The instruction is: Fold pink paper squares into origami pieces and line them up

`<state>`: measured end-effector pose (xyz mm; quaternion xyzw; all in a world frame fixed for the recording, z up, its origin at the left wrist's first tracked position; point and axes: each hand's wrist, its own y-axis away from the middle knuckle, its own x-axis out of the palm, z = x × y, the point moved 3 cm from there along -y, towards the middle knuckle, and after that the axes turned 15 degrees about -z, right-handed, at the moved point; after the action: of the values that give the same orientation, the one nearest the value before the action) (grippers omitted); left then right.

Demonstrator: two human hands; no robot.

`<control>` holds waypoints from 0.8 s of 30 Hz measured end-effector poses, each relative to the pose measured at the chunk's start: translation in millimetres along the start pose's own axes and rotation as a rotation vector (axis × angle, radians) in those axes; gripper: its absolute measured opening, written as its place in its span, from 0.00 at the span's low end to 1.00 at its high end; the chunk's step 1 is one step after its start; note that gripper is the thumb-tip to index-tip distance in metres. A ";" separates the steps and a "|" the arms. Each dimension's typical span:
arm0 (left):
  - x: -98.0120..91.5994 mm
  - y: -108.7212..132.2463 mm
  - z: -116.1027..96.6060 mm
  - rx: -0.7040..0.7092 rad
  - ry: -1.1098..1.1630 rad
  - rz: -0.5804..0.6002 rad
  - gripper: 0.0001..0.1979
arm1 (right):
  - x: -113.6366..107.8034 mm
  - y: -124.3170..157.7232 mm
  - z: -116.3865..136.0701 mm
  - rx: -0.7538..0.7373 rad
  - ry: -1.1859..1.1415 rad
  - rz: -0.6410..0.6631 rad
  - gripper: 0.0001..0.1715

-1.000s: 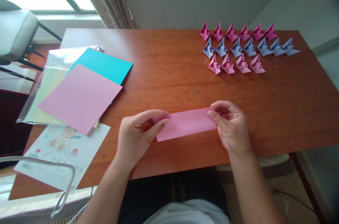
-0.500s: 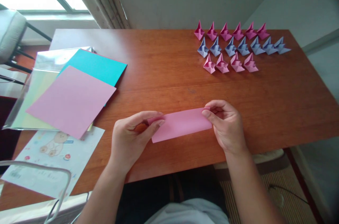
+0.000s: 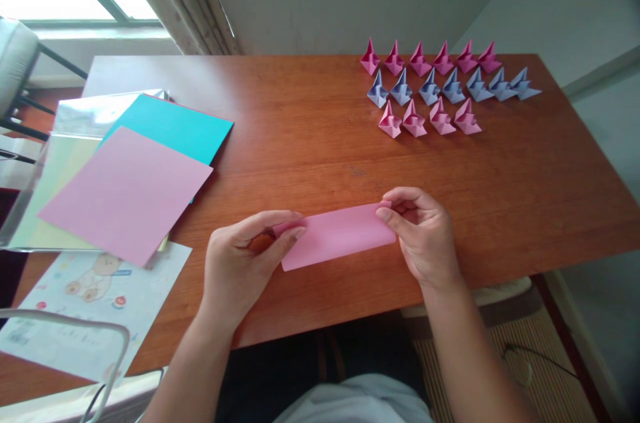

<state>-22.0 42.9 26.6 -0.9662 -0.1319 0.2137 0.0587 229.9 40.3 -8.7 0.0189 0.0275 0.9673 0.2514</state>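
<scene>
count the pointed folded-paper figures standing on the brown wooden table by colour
Magenta pointed folded-paper figures: 6
Pale blue-violet pointed folded-paper figures: 7
Light pink pointed folded-paper figures: 4
Total: 17

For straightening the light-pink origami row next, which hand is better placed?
Probably the right hand: it's nearer the light-pink origami row, pinching the right end of the pink paper; the left hand holds the other.
</scene>
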 end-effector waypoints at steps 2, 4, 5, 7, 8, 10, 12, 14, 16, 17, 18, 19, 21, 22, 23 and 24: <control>-0.1 0.1 0.2 -0.002 -0.001 0.001 0.06 | -0.2 -0.2 -0.1 -0.006 0.016 -0.003 0.14; 0.0 0.0 -0.2 -0.003 -0.003 0.000 0.05 | -0.3 -0.3 -0.2 -0.011 0.022 -0.004 0.15; 0.1 -0.1 -0.7 -0.001 -0.003 -0.001 0.05 | -0.3 -0.3 -0.3 -0.010 0.018 -0.002 0.15; 0.3 -0.4 -1.8 0.002 -0.002 -0.001 0.06 | -0.1 -0.4 -0.4 -0.006 0.003 0.003 0.15; 0.3 -0.5 -2.2 0.003 -0.002 -0.001 0.06 | 0.0 -0.3 -0.4 -0.004 -0.006 0.005 0.15; 0.4 -0.6 -2.6 0.004 -0.003 0.003 0.06 | 0.2 -0.3 -0.4 -0.003 -0.016 0.006 0.14; 0.2 -0.5 -2.2 0.005 -0.002 0.001 0.06 | 0.3 -0.3 -0.3 -0.009 -0.012 0.004 0.13; 0.0 -0.4 -1.5 0.005 0.001 -0.001 0.07 | 0.3 -0.3 -0.3 -0.013 0.001 0.002 0.13; -0.1 -0.3 -1.3 0.006 0.005 -0.003 0.07 | 0.2 -0.3 -0.3 -0.013 0.012 0.000 0.14; 0.0 -0.3 -1.3 0.006 0.004 -0.002 0.07 | 0.2 -0.3 -0.3 -0.012 0.016 -0.002 0.14; 0.0 -0.3 -1.5 0.006 0.004 -0.001 0.07 | 0.1 -0.3 -0.2 -0.010 0.019 -0.004 0.14; 0.1 -0.3 -1.6 0.005 0.002 0.000 0.07 | 0.1 -0.3 -0.2 -0.009 0.020 -0.007 0.14; 0.1 -0.3 -1.5 0.004 -0.002 0.002 0.06 | 0.0 -0.3 -0.1 -0.006 0.013 -0.011 0.14; 0.0 -0.3 -1.3 0.005 -0.004 0.002 0.06 | 0.0 -0.3 -0.1 -0.006 0.007 -0.011 0.14; -0.1 -0.2 -1.0 0.006 -0.006 0.001 0.06 | -0.1 -0.3 -0.1 -0.006 0.004 -0.011 0.14; -0.3 -0.1 -0.7 0.008 -0.007 0.000 0.06 | -0.1 -0.2 -0.2 -0.008 0.005 -0.012 0.14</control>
<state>-22.0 42.9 27.3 -0.9652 -0.1312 0.2176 0.0619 230.2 40.4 -9.0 0.0152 0.0242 0.9660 0.2571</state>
